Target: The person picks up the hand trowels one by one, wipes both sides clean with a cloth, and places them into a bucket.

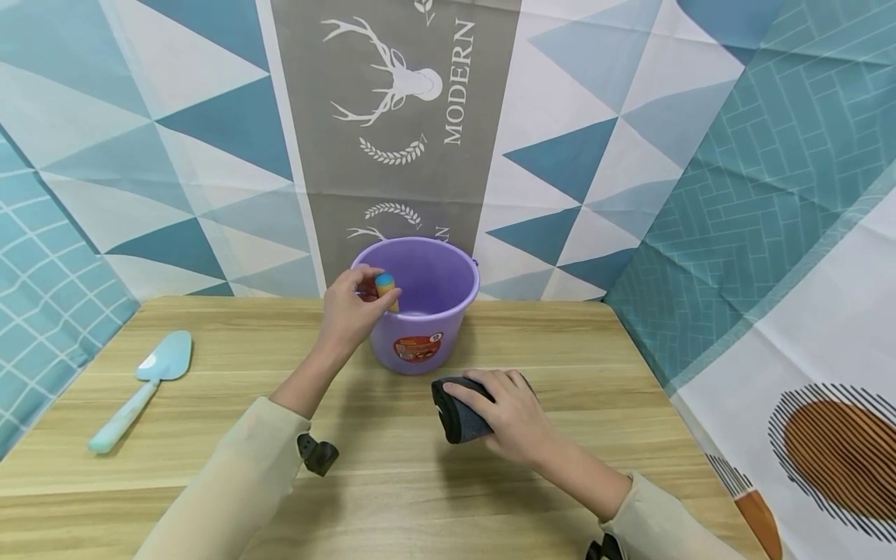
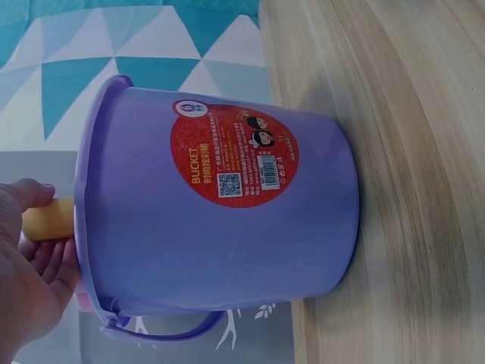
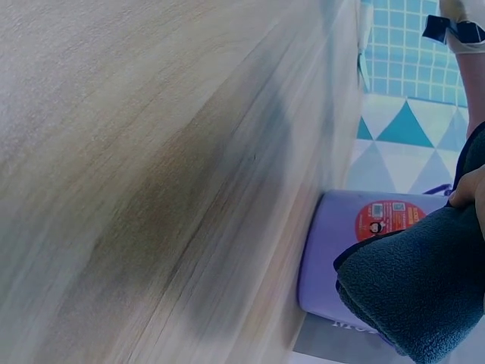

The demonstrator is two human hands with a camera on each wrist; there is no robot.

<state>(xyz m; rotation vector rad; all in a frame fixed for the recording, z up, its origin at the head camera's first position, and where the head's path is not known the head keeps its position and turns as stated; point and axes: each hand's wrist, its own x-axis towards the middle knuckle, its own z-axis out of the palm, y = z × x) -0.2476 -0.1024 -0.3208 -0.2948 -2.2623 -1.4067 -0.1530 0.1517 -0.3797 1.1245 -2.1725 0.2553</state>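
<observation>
A purple bucket stands upright at the back of the wooden table, with a round red label on its side. At its rim my left hand pinches a short yellow cylinder with a blue end. The cylinder's lower part is hidden behind the rim, so its kind does not show. In front of the bucket, my right hand grips a folded dark grey-blue towel with black edging. The towel is held above the tabletop and apart from the bucket.
A pale blue hand trowel lies at the left of the wooden table. Patterned cloth walls rise behind the table and along both sides, close behind the bucket.
</observation>
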